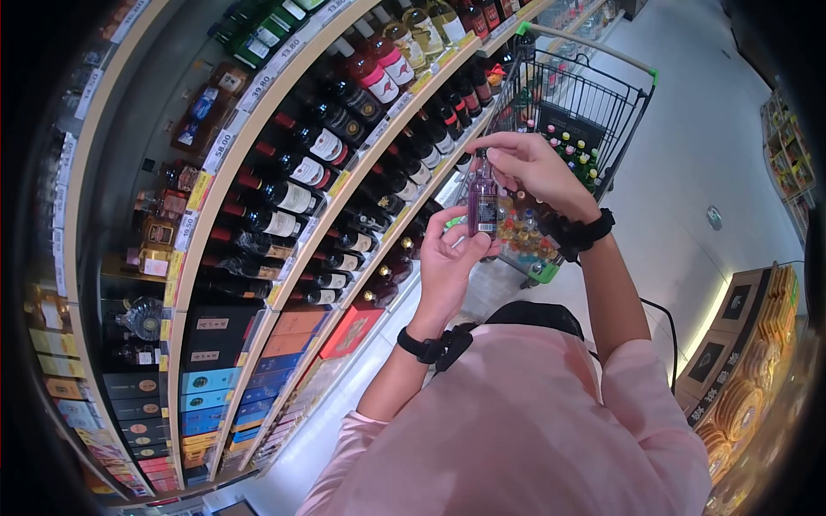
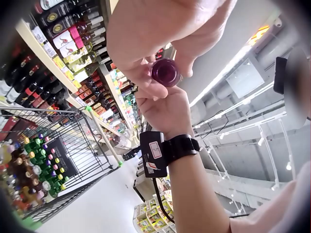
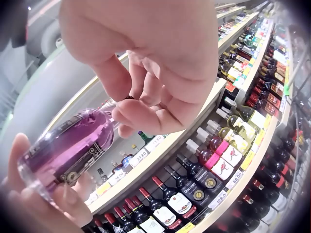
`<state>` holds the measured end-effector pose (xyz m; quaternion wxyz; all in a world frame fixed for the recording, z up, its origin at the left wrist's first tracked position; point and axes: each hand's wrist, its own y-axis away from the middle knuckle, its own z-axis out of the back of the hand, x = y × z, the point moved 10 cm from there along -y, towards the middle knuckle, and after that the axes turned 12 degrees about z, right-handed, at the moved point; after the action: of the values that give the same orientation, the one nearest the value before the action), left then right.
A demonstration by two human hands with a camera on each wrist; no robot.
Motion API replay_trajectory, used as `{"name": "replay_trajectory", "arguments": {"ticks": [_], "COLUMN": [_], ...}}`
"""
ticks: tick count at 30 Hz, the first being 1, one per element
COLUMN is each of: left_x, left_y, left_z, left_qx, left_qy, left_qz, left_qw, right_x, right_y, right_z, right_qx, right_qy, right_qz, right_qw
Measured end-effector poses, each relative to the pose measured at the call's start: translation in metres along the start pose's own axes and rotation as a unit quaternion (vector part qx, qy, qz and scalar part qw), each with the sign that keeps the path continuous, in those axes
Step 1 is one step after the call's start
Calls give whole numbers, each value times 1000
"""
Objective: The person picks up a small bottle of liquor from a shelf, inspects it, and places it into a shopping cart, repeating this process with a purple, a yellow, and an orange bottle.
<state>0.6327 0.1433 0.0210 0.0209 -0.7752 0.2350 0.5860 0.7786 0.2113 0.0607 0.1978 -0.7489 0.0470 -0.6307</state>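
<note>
From the head view I have a purple bottle [image 1: 483, 202] held up between the two hands, in front of the chest of a pink top [image 1: 516, 421]. The left grip [image 1: 449, 258] is narrow, fingers and thumb round the bottle's base end. The right grip [image 1: 538, 176] pinches the neck at its dark cap [image 3: 130, 97] (my right wrist feed gives the clearest look at that). Just beyond the hands stands a shopping cart [image 1: 632, 107] with many capped bottles [image 1: 578, 153] inside. On the left, curved shelves [image 1: 231, 133] carry rows of wine bottles [image 1: 329, 146] behind price tags [image 1: 261, 83].
</note>
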Motion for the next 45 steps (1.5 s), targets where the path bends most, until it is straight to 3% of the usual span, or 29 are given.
{"name": "replay_trajectory", "arguments": {"ticks": [7,11,13,17,23,30,35,45], "left_x": [6,19,22,24,14,-16,-38,-43], "left_y": [6,8,11,11,14,16,26,26], "left_z": [14,32,37,47,68,144,190,242], "left_qx": [13,-12,22,58,102,51,54,63], "left_qy": [109,36,82,138,167,19,34,41], "left_qz": [51,58,77,108,133,96,82,103], "left_qw": [993,998,993,983,972,994,995,992], "right_x": [-9,-16,-20,-29,-50,-67,-88,-88], "right_y": [-9,-10,-12,-9,-20,-52,-69,-88], "right_z": [-10,-23,-31,-50,-70,-117,-160,-204], "right_qx": [-26,-20,-30,22,-28,-50,-44,-35], "right_qy": [40,15,-6,-22,-23,7,15,97], "right_qz": [27,25,48,-29,-18,-10,-70,-84], "right_qw": [998,999,998,999,999,999,996,991]}}
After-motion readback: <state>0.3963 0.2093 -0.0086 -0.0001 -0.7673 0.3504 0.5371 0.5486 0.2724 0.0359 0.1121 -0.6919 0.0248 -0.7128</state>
